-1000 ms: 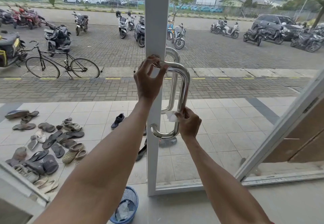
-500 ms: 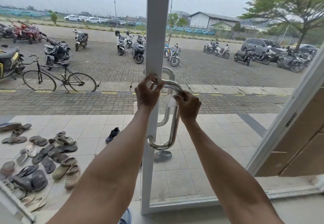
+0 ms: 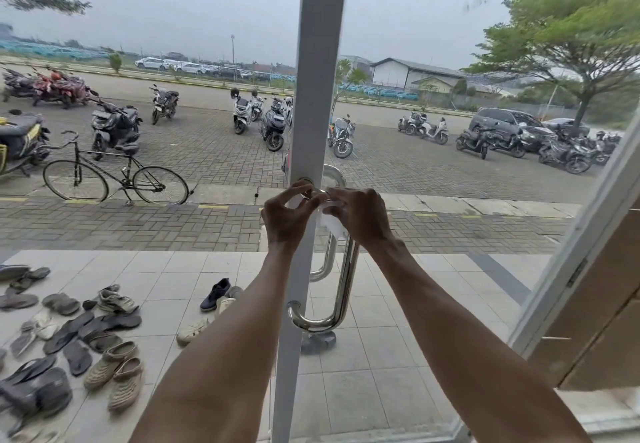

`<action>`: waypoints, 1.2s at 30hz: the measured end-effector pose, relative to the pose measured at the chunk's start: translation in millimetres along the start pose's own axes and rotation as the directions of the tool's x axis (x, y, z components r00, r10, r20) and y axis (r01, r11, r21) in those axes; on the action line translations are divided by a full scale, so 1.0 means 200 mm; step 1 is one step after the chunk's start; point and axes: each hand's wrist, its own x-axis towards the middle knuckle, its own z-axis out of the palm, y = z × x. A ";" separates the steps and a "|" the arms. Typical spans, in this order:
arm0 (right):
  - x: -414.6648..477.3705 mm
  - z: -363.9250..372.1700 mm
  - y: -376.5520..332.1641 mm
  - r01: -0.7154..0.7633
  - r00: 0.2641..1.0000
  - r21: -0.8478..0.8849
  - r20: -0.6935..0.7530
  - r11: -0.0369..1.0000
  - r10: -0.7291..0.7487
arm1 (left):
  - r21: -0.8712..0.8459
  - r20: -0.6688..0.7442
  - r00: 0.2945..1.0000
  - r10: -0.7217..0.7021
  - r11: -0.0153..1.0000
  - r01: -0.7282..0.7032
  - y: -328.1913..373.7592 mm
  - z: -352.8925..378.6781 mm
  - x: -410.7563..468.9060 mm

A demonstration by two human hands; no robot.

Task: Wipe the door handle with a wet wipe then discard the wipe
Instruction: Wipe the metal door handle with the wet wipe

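1. Two bare forearms rise from the bottom edge of the frame and meet just above its centre, at the top of the door handle.
2. The right hand is closed over the handle's upper bend with the wet wipe pressed under its fingers; a white corner of the wipe hangs below the hand against the bar.
3. The left hand sits just left of it, fingers curled and pinching the short top section of the handle next to the round mount on the white door frame; the fingertips of the two hands nearly touch.
4. The chrome handle runs down from the hands in a long vertical bar and curves back into the frame at centre-bottom. A second bar shows behind it through the glass.
5. Past the glass, on the pale tiled porch at lower left, lies a scatter of sandals and shoes; a single dark shoe lies nearer the door frame.
6. Beyond the porch is brick paving, with a black bicycle standing at centre-left.
7. Farther out, parked motorcycles spread across the lot, and a dark car stands at right under a tree.
8. Low buildings and a grey sky close the upper part of the frame.
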 end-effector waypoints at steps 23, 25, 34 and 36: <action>0.34 0.02 -0.31 -0.357 0.883 -0.197 0.246 0.913 0.399 | -0.208 -0.153 0.861 -0.485 0.868 0.452 0.10 0.07 -0.05; 0.34 -0.02 -0.27 -0.388 0.852 -0.108 0.337 0.915 0.401 | -0.275 -0.151 0.826 -0.543 0.826 0.492 0.12 0.10 -0.04; 0.29 -0.04 -0.13 -0.488 0.864 0.217 0.258 0.845 0.432 | -0.267 -0.021 0.659 -0.752 0.639 0.721 0.16 0.10 0.20; 0.27 -0.03 -0.12 -0.434 0.899 0.180 0.156 0.883 0.410 | -0.236 0.040 0.632 -0.774 0.607 0.758 0.17 0.08 0.27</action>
